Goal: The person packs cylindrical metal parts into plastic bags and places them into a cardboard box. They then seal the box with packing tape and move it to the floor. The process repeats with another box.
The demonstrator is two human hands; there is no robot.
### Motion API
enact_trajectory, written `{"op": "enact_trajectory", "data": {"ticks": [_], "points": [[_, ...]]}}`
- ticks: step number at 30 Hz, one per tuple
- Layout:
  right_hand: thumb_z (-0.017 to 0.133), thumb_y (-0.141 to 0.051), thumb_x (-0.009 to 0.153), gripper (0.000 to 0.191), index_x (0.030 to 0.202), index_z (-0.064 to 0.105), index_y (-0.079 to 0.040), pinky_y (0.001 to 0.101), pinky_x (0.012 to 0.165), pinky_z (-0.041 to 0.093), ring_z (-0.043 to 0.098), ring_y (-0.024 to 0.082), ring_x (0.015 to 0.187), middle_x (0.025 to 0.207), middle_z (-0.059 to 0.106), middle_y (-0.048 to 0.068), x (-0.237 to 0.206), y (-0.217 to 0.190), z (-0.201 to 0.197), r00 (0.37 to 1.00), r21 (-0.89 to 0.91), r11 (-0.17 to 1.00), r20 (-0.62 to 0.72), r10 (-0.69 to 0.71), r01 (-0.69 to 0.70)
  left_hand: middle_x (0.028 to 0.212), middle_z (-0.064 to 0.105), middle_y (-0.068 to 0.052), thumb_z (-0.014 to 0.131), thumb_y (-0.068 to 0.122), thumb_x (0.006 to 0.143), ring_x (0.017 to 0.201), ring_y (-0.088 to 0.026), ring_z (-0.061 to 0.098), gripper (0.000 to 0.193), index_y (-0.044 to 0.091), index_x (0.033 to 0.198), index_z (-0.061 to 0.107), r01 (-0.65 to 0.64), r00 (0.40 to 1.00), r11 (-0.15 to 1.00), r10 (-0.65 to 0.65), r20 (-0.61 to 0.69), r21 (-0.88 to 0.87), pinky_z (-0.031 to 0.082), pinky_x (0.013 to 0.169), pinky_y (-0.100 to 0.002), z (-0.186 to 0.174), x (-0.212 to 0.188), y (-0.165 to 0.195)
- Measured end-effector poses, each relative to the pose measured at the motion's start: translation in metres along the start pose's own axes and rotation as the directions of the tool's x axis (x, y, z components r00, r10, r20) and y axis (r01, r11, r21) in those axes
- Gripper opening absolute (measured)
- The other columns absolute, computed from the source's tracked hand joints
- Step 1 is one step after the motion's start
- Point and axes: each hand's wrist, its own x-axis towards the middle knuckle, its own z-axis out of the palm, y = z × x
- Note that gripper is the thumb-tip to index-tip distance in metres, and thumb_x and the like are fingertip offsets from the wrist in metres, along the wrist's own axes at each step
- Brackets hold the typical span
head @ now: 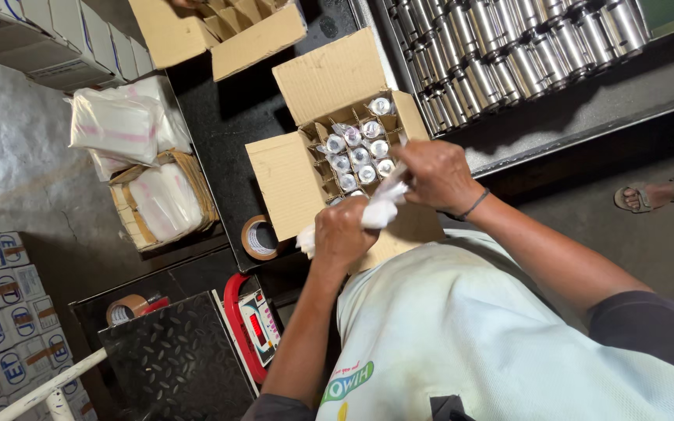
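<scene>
While clasped from both ends, white wrapped piece (380, 209) held just above open cardboard box (345, 148).

Left hand (343, 234) closed around lower end of wrapping, right hand (434, 175) pinching upper end with curled fingers. Directly beyond the grip, box dividers packed with wrapped metal parts (360, 152). Off to the left-hand side, roll of brown tape (259, 238); nearer the body, red scale (255, 323). Beyond right hand, rows of steel cylinders (509, 54).

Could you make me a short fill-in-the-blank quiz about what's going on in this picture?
1. Both hands hold a white ____ bag.
2. The open cardboard box has a divider grid holding wrapped ____ cylinders.
3. A roll of ____ lies left of that box.
4. A foot at the right edge wears a ____.

Missing words: plastic; metal; tape; sandal
</scene>
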Motion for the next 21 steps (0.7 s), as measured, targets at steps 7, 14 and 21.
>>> {"op": "enact_trajectory", "data": {"ticks": [7,14,21], "points": [[0.077,-0.005,0.071,0.040,0.110,0.070,-0.010,0.0378,0.061,0.055,0.068,0.022,0.064,0.075,0.069,0.009,0.025,0.001,-0.009,0.990,0.129,0.991,0.139,0.014,-0.032,0.081,0.075,-0.014,0.087,0.034,0.078,0.066,-0.025,0.073,0.037,0.001,0.092,0.076,0.127,0.991,0.990,-0.123,-0.054,0.069,0.058,0.062,-0.041,-0.002,0.014,0.008],[0.077,-0.005,0.067,0.046,0.112,0.070,-0.009,0.0374,0.061,0.055,0.067,0.021,0.063,0.073,0.068,0.008,0.030,0.007,-0.003,0.981,0.191,0.979,0.189,0.037,-0.074,0.074,0.076,-0.013,0.089,0.034,0.078,0.062,-0.022,0.075,0.036,0.004,0.094,0.078,0.221,0.974,0.946,-0.204,0.094,-0.235,0.059,0.061,-0.036,-0.005,0.019,-0.009],[0.092,-0.029,0.067,0.054,0.110,0.071,-0.005,0.0397,0.067,0.058,0.070,0.025,0.073,0.090,0.072,0.012,0.025,0.028,-0.004,0.978,0.024,0.978,0.047,0.205,-0.206,0.076,0.077,-0.012,0.081,0.022,0.084,0.063,-0.021,0.076,0.018,0.005,0.090,0.081,0.345,0.899,0.923,-0.377,-0.222,-0.169,0.058,0.063,-0.034,0.000,0.021,-0.023]]}}
